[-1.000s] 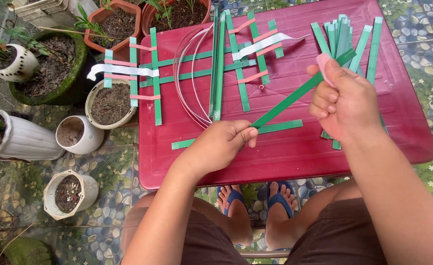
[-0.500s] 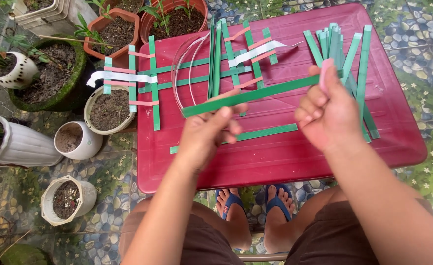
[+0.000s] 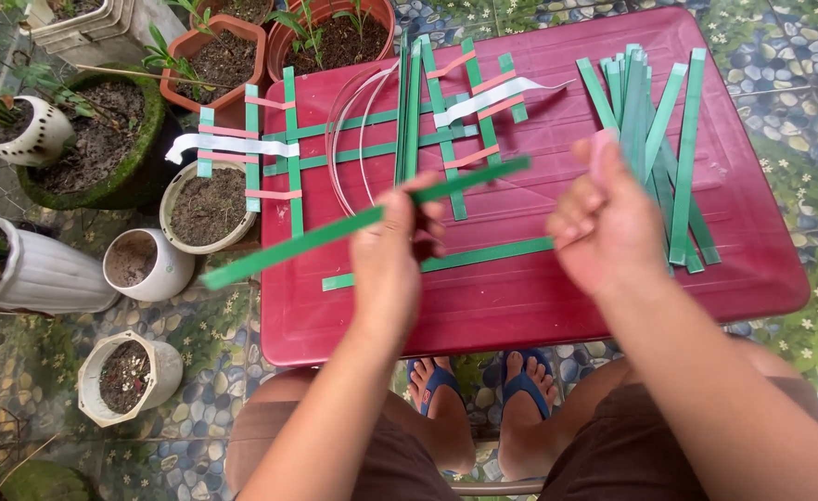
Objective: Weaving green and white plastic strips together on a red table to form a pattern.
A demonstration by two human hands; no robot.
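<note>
We see a long flat green strip (image 3: 353,223), pinched near its middle, held tilted above our red table (image 3: 520,297), its left end overhanging the edge.

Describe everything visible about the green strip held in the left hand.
The green strip is long, flat and narrow, plastic-looking, straight and uncreased. It slants above the red table, its low end past the table's left edge, its high end near mid-table. The left hand pinches it near its middle; nothing else touches it.

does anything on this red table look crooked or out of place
Mostly tidy. The woven frame of green strips overhangs the red table's left edge above the plant pots, and the white strip through it sticks out past it.
</note>
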